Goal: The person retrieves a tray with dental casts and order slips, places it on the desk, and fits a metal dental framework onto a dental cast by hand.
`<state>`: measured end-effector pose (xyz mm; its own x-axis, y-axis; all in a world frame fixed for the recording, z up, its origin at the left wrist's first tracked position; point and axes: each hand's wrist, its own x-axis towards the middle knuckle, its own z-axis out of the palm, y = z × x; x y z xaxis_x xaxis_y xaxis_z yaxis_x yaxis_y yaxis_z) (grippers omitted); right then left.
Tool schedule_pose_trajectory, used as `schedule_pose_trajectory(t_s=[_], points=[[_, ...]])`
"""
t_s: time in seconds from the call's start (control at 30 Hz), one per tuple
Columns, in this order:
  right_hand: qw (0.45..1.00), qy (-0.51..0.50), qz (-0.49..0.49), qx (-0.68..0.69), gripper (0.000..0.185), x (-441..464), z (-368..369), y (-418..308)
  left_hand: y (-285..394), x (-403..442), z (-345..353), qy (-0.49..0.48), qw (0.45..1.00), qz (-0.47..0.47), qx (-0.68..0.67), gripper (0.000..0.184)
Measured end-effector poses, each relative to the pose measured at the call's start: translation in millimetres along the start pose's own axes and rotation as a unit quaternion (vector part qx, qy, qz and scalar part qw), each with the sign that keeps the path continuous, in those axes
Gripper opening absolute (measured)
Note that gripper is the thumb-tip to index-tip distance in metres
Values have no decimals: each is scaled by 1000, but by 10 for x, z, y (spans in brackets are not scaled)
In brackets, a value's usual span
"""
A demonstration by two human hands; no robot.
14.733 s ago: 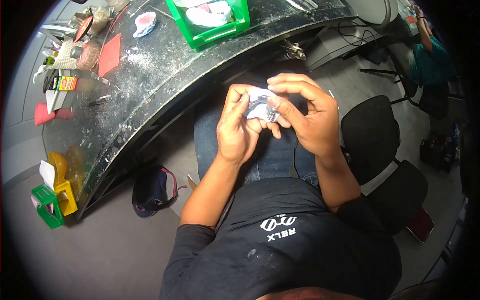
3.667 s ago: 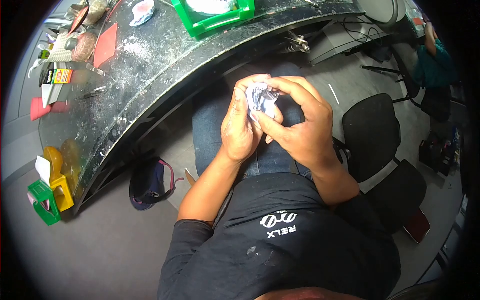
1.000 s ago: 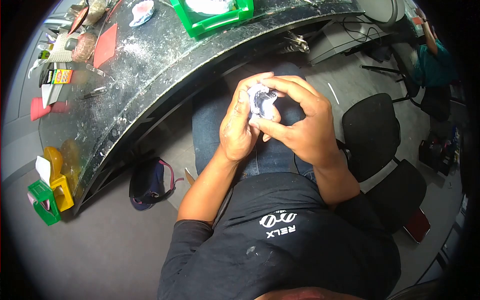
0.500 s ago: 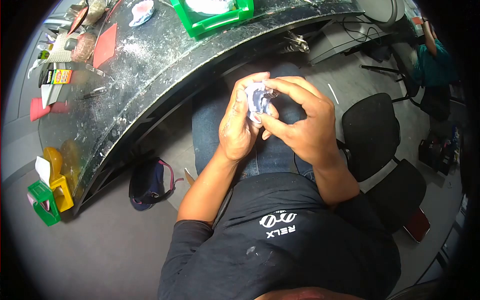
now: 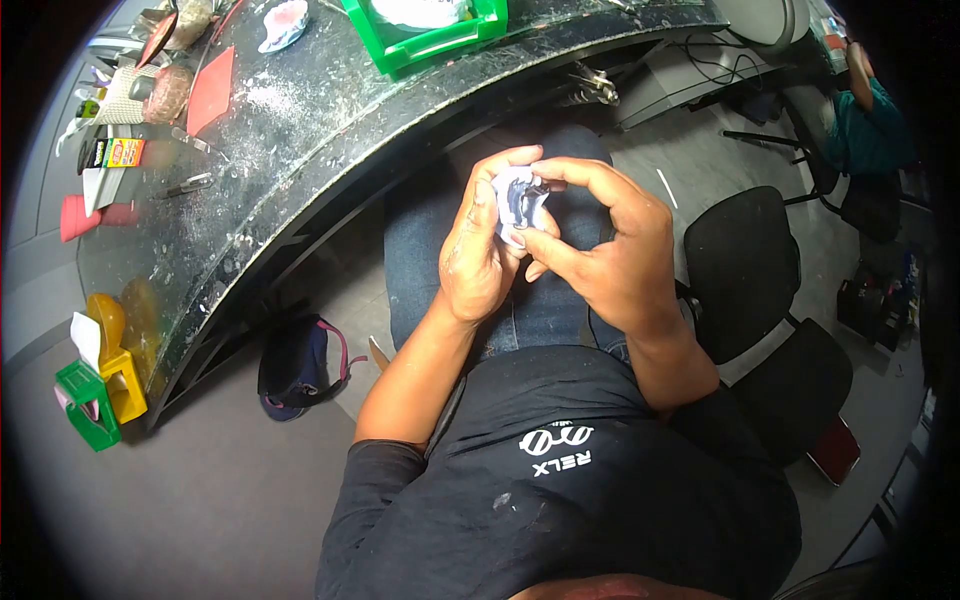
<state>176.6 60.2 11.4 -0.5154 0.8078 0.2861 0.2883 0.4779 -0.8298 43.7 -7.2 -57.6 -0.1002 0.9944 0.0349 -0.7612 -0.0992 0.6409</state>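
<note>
Over my lap I see a small pale bluish-white dental cast (image 5: 510, 195) with a dark, shiny piece along its inner side. My left hand (image 5: 470, 250) wraps round its left side, thumb pressed against it and fingers behind. My right hand (image 5: 620, 235) grips it from the right, with the index finger at the top edge and the thumb at the lower edge. White residue marks the left hand and wrist. The fingers partly hide the cast, so its far side does not show.
Ahead curves a dark, dusty table (image 5: 330, 110) bearing a green bin (image 5: 440, 45), a pink-and-white cast (image 5: 284, 25), a red sheet (image 5: 211, 92) and a knife-like tool (image 5: 190, 185). Black chairs (image 5: 740, 270) stand right. A bag (image 5: 295, 365) lies below the table. Another person (image 5: 865, 125) sits far right.
The cast has turned slightly between my fingers, showing more of its dark inner side. My right hand has shifted a little; both hands keep their hold.
</note>
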Motion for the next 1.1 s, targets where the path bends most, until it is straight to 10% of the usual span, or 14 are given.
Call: schedule_pose_trajectory(t_s=[1.1], points=[[1000,11,6,-18,43,-23,25,16,13,2,-6,-17,1000,2,3,55]])
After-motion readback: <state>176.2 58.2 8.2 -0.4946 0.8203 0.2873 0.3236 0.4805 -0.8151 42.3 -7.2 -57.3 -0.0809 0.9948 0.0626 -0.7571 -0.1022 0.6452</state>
